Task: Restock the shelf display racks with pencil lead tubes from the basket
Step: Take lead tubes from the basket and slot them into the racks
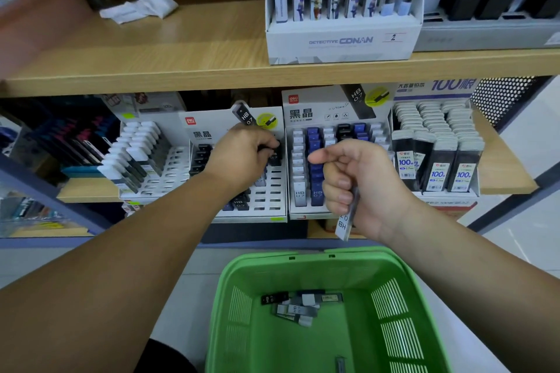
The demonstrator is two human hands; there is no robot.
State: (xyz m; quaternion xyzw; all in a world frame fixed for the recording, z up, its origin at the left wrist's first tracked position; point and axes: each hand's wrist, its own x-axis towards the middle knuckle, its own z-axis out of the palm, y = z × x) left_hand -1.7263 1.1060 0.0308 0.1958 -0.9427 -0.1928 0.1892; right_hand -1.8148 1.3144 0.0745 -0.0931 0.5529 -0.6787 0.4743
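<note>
A shop aisle with wooden shelving; the lower shelf (503,166) carries cardboard racks side by side along its front edge. Toward its left end stands a rack of white-capped tubes (136,154), half its slots bare; next to it, the left rack (263,201) has many open slots, which is likely why the left hand (239,157) reaches into it, fingers curled and pinching what looks like a black tube (269,147) at the upper rows, probably to seat it upright. The right rack (298,212) beside it is nearly full of white, blue and black caps. In front of it the right hand (360,185) hovers, fingers wrapped round a grey tube (345,225) marked HB, its end hanging out below the fist; I judge it held ready as the next one in. Below the shelf's front edge sits the green basket (303,254), with a small heap of loose tubes (298,307), black and grey, flat on its floor.
</note>
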